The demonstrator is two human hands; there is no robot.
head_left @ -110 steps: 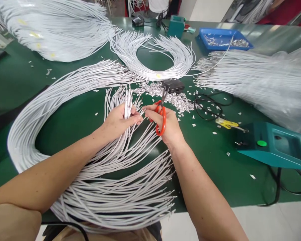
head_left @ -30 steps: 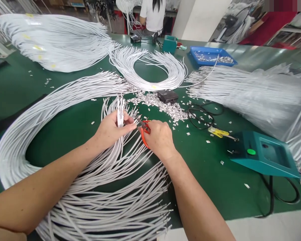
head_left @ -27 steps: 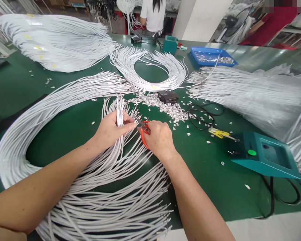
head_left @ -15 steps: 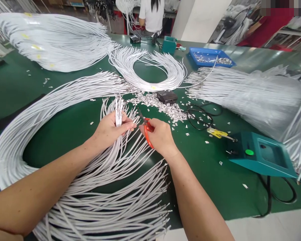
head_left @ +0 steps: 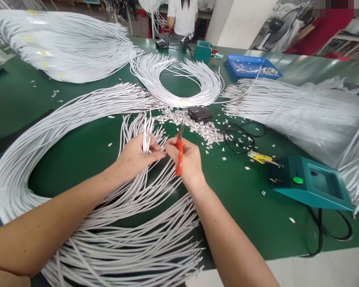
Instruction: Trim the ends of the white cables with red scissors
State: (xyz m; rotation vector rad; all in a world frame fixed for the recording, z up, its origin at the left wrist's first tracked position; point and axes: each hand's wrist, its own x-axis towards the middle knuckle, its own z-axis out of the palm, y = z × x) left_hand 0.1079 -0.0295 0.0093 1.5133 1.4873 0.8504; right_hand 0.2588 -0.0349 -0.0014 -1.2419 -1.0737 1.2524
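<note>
Scissors (head_left: 180,157) swung more upright since last frame; right hand (head_left: 190,158) has fingers curled round them; left hand (head_left: 137,154) fingers grasp white wires (head_left: 146,137); can't tell if right fingertips pinch one.

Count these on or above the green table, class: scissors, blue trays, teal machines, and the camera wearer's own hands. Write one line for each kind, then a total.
Scissors: 1
Blue tray: 1
Teal machines: 2, the near machine and the far machine
Wearer's hands: 2, left hand and right hand
Total: 6
</note>
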